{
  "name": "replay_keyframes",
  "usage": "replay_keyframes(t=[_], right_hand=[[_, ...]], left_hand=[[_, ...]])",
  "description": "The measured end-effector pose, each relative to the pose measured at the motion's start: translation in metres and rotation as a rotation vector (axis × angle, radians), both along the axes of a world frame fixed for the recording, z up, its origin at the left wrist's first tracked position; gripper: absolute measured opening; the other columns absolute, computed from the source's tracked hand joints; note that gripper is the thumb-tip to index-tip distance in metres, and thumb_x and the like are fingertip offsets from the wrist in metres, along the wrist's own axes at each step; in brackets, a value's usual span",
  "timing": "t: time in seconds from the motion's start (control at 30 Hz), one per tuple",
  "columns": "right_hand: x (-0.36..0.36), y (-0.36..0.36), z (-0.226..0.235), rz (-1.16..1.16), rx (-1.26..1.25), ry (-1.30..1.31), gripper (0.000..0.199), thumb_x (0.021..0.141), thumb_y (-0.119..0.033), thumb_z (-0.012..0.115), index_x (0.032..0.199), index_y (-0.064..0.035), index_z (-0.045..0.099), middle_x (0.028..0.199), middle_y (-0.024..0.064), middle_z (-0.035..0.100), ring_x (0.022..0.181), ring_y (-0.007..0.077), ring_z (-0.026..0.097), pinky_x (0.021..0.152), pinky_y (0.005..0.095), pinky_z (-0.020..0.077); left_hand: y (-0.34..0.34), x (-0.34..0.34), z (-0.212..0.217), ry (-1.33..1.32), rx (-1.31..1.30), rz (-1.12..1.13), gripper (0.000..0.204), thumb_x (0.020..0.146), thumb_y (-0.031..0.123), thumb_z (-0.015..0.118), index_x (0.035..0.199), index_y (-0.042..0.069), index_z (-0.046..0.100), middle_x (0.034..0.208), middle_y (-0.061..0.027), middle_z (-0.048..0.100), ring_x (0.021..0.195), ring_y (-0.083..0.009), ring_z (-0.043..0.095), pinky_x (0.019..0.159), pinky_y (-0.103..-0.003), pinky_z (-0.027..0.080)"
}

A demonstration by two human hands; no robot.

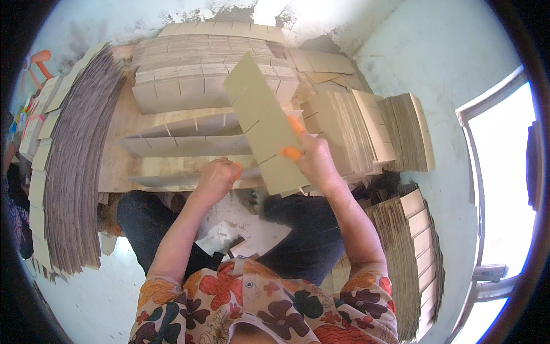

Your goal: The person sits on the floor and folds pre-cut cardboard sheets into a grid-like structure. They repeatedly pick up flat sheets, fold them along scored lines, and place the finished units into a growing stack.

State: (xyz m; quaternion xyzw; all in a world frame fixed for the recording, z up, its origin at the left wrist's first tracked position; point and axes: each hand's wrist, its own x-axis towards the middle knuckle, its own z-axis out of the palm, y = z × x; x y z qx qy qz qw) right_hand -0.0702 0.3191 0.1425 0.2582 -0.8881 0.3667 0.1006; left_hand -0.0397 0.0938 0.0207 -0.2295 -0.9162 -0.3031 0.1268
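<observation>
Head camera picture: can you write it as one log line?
right hand: holds slotted cardboard strip | left hand: at near strip, contact unclear | far side: cardboard stacks

The cardboard strip point(252, 114) in the right fingers point(291, 153) is a flat olive-tan, crossed by short dark slits. Bright orange covers the tips of those fingers, and the same orange shows on the left fingers point(236, 169). The person's shirt point(281, 309) is off-white, printed with large flowers in red, orange, dark teal and maroon-brown; the trousers point(303, 232) are near-black navy. Pale yellowish wood colours the counter point(114, 157). The left-hand stack point(80, 155) shows grey-brown edges in fine stripes, while the back stack point(172, 94) is light tan. The wall point(418, 63) is pale bluish-white.
</observation>
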Motion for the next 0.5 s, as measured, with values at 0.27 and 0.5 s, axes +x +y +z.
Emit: replay_keyframes(t=[0.27, 0.5], right_hand=[[-0.005, -0.013, -0.030, 0.033, 0.137, -0.206, 0.054, 0.079, 0.008, 0.062, 0.131, 0.0029, 0.047, 0.115, 0.0230, 0.062, 0.098, 0.0192, 0.064, 0.084, 0.0290, 0.0488], [-0.010, -0.033, -0.025, 0.147, 0.184, -0.232, 0.049, 0.080, 0.008, 0.060, 0.127, 0.0051, 0.048, 0.108, 0.0274, 0.060, 0.091, 0.0291, 0.064, 0.079, 0.0347, 0.0493]], left_hand=[[0.003, 0.000, 0.003, 0.011, 0.036, 0.015, 0.005, 0.071, 0.005, 0.062, 0.074, 0.004, 0.059, 0.068, -0.0154, 0.059, 0.070, -0.0334, 0.060, 0.059, -0.044, 0.048], [-0.001, -0.005, -0.005, -0.062, 0.023, 0.027, 0.009, 0.075, 0.007, 0.067, 0.083, 0.005, 0.065, 0.072, -0.0181, 0.060, 0.068, -0.0368, 0.060, 0.058, -0.045, 0.048]])
